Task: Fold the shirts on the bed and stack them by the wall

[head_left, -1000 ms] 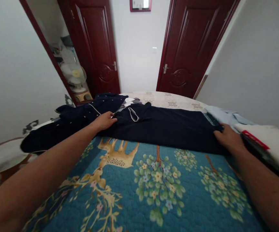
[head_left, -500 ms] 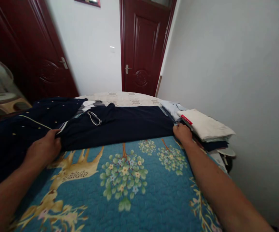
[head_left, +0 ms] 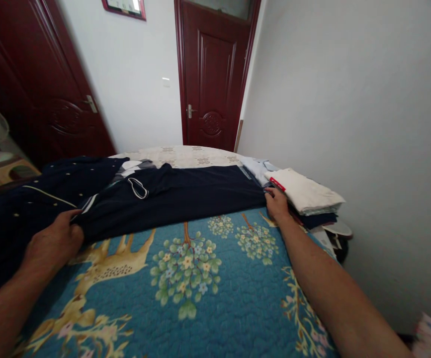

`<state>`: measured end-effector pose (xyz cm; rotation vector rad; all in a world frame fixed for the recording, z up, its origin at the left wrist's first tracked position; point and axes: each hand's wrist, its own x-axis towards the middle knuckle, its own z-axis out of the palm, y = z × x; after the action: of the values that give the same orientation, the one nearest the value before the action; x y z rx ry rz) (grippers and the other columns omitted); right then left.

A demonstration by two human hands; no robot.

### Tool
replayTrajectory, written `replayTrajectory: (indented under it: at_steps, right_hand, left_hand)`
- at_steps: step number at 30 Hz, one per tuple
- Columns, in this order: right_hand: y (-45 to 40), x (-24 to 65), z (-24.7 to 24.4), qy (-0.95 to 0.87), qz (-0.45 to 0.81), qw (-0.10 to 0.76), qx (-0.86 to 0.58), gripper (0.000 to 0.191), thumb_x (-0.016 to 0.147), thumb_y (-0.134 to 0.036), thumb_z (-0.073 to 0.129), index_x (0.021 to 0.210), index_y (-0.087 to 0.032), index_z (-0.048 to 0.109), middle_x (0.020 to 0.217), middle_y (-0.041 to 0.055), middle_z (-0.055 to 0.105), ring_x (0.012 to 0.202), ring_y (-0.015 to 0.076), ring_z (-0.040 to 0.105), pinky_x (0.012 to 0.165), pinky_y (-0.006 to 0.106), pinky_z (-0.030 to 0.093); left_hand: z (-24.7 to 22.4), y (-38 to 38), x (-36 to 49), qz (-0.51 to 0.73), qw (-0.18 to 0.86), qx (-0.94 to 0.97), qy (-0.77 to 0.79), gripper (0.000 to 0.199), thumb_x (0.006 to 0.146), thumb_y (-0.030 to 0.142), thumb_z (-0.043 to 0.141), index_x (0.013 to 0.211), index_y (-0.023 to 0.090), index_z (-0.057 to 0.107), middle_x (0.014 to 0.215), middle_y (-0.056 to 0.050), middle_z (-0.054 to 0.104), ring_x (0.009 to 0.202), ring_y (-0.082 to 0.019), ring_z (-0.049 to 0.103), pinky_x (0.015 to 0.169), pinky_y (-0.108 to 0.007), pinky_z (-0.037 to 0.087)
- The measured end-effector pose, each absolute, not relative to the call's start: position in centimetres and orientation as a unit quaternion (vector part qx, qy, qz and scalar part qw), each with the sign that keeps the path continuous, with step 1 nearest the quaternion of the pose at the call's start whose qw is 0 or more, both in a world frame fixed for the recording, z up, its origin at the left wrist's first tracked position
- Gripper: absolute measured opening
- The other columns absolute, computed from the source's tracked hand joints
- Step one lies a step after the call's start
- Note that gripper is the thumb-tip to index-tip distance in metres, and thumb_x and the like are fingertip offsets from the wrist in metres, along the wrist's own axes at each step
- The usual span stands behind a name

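A dark navy garment (head_left: 185,194) with a white-edged loop lies stretched sideways across the far part of a teal patterned quilt (head_left: 237,298). At its left end, beside a white-striped edge, my left hand (head_left: 56,238) pinches the cloth. My right hand (head_left: 276,203) has its fingers closed on the garment's right end, close to a folded cream garment with a red tag (head_left: 304,191). Between my hands the navy cloth lies mostly flat, with some wrinkles near the loop.
Navy dotted fabric (head_left: 10,214) spreads over the left side. Grey and white cloth (head_left: 135,166) and pale blue cloth (head_left: 256,166) lie behind the garment. A stack of folded clothes stands by the right wall (head_left: 349,109). Behind are a patterned pale surface (head_left: 178,155) and a door (head_left: 215,74).
The whole view has shifted slightly, so the things sit a little further left. Both hands keep their grip on the two ends of the navy garment, which looks nearly the same.
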<state>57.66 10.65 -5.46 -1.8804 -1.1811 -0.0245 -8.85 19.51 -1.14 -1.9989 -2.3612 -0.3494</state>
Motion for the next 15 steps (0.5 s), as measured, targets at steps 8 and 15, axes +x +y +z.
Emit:
replayTrajectory:
  at_steps: [8,15]
  right_hand:
    - [11.7,59.0,-7.0,-0.472,-0.008,0.528,-0.705,0.050,0.086,-0.043,0.057,0.124,-0.015,0.075,0.111,0.0129,0.078,0.100,0.0278,0.071,0.101,0.046,0.053]
    - [9.5,58.2,-5.5,-0.507,-0.057,0.446,-0.735,0.045,0.090,-0.036,0.048,0.119,-0.017,0.077,0.124,0.0149,0.075,0.117,0.0304,0.067,0.109,0.048,0.048]
  left_hand:
    - [-0.8,17.6,-7.6,-0.189,-0.021,-0.633,-0.750,0.054,0.102,0.037,0.039,0.152,0.021,0.055,0.126,-0.017,0.076,0.113,-0.032,0.073,0.102,-0.043,0.054]
    - [0.7,15.6,-8.7,-0.258,-0.055,-0.626,-0.734,0.049,0.101,0.034,0.045,0.146,0.021,0.060,0.134,-0.012,0.073,0.122,-0.028,0.069,0.110,-0.040,0.050]
